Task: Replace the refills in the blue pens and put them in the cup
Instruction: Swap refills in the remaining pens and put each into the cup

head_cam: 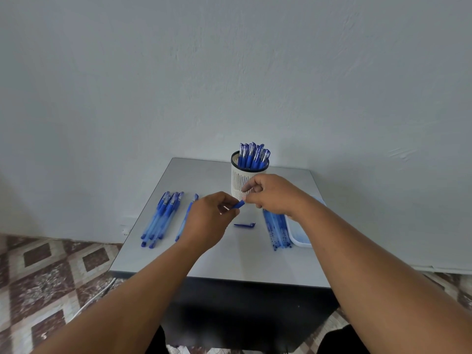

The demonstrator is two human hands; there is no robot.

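Note:
My left hand (pixel 212 218) grips a blue pen (pixel 239 204) whose dark blue end sticks out toward the right. My right hand (pixel 268 194) pinches that end with thumb and forefinger, just in front of the cup. The white perforated cup (pixel 238 178) stands at the table's back middle with several capped blue pens (pixel 252 155) upright in it. A loose blue cap (pixel 244 226) lies on the table below my hands. A bundle of blue pens (pixel 162 217) lies at the left, one single pen (pixel 187 215) beside it. Several refills (pixel 277 231) lie at the right.
A shallow white tray (pixel 300 235) sits at the table's right edge, beside the refills. The grey table (pixel 242 261) is small, with its front edge near me and a pale wall right behind it. Patterned floor tiles lie on both sides.

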